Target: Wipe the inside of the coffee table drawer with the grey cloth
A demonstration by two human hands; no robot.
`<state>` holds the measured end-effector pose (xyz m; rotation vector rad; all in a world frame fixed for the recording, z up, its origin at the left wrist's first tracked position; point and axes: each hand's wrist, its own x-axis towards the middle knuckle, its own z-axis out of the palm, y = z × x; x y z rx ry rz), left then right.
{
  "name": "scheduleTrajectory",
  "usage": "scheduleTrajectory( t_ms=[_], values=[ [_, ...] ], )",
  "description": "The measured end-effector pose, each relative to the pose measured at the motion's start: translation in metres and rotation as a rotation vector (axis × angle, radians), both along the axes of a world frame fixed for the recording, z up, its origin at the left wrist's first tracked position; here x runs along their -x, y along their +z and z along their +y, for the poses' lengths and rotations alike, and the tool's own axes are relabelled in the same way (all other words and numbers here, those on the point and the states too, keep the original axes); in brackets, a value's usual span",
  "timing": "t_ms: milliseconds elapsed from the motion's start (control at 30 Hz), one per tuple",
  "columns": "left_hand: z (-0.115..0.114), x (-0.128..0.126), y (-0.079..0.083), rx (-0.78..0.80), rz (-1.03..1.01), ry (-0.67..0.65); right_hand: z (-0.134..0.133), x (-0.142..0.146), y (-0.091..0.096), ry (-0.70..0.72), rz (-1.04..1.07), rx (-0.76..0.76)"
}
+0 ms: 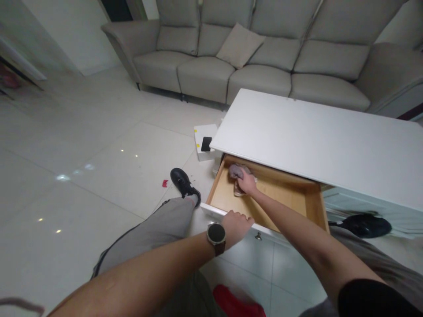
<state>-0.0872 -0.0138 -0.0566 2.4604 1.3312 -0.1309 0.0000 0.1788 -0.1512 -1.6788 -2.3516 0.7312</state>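
Observation:
A wooden drawer (291, 196) is pulled out from under the white coffee table (297, 132). My left hand (235, 226), below a round wristwatch, is closed over the top edge of the drawer's white front. Inside the drawer, near its back left corner, my right hand (247, 181) grips a crumpled greyish-purple cloth (237, 171). Part of the cloth hangs below the fingers against the drawer's bottom. A small dark knob (258, 236) sticks out from the drawer front, to the right of my left hand.
A white box (203, 128) with a black phone-like object (206, 144) on it stands left of the table. A red scrap (165, 183) lies on the tiles by my shoe (181, 180). Something red (236, 304) is on the floor below. A grey sofa (211, 72) stands behind.

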Motion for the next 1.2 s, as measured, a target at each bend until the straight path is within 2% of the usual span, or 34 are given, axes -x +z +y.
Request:
scheduleTrajectory(
  t_ms=[67,100,200,267,400,500,600,733,867,967,1067,1133,1200],
  values=[
    [0.000,0.001,-0.001,0.007,-0.014,0.001,0.003,0.041,0.002,-0.170,0.242,0.022],
    [0.001,0.001,-0.002,0.013,-0.021,-0.001,0.001,0.057,0.002,-0.183,0.326,0.018],
    [0.001,0.002,-0.007,0.029,-0.048,-0.013,-0.013,0.078,0.004,-0.036,0.335,-0.032],
    [0.000,0.003,-0.009,0.020,-0.064,-0.011,-0.028,0.068,0.008,0.120,0.211,-0.055],
    [-0.002,0.003,-0.012,-0.049,-0.063,-0.007,-0.060,0.028,0.024,0.483,0.032,-0.025],
    [-0.002,0.002,-0.011,-0.078,-0.049,-0.015,-0.066,0.014,0.036,0.635,-0.094,-0.025],
    [-0.001,0.002,-0.008,-0.058,-0.026,-0.028,-0.049,0.019,0.044,0.627,-0.191,-0.103],
    [0.001,0.001,-0.008,-0.037,-0.009,-0.044,-0.011,0.029,0.050,0.476,-0.282,-0.225],
    [0.003,-0.001,-0.008,-0.012,0.017,-0.042,0.015,0.022,0.052,0.510,-0.284,-0.291],
    [0.006,-0.002,-0.004,0.018,0.032,-0.052,0.025,-0.002,0.046,0.492,-0.115,-0.244],
    [0.008,-0.003,0.000,0.035,0.068,-0.049,0.028,-0.051,0.038,0.421,-0.016,-0.229],
    [0.009,-0.003,0.003,0.042,0.103,-0.047,0.025,-0.097,0.035,0.450,-0.278,-0.274],
    [0.009,-0.004,0.005,0.043,0.125,-0.050,0.018,-0.151,0.035,0.427,-0.378,-0.273]
  ],
)
